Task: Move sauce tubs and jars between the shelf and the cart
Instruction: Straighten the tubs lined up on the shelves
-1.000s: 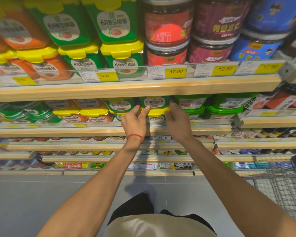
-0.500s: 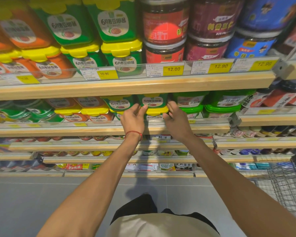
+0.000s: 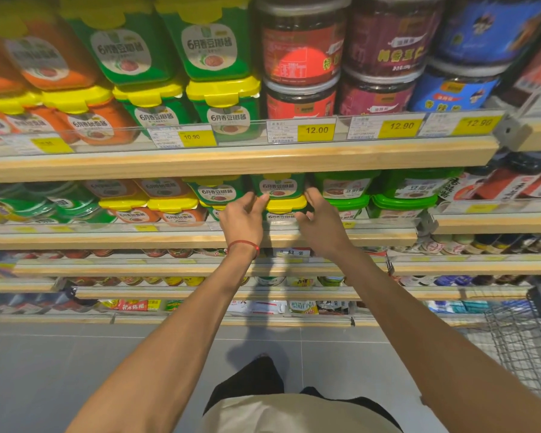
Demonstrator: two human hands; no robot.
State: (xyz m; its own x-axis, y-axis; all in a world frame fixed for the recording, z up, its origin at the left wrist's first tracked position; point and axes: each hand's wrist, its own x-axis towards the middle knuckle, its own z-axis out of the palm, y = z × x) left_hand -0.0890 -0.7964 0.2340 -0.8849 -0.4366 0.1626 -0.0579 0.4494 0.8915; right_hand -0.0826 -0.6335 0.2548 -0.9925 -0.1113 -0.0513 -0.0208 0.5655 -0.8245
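Left hand [image 3: 242, 218] lies straight-fingered against the left side of the green sauce tub [image 3: 282, 186]; right hand [image 3: 324, 225] curves round its right edge, grip unclear. The tub sits between them, stacked on a yellow-lidded tub [image 3: 286, 205]. It looks rigid, likely hefty and slick, so clamp both side walls low.

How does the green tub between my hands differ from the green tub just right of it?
The tub between the hands is darker green and sits on a yellow lid; the right tub is lighter green, on a green lid. The left hand and right hand flank only the first. Both top stacks.
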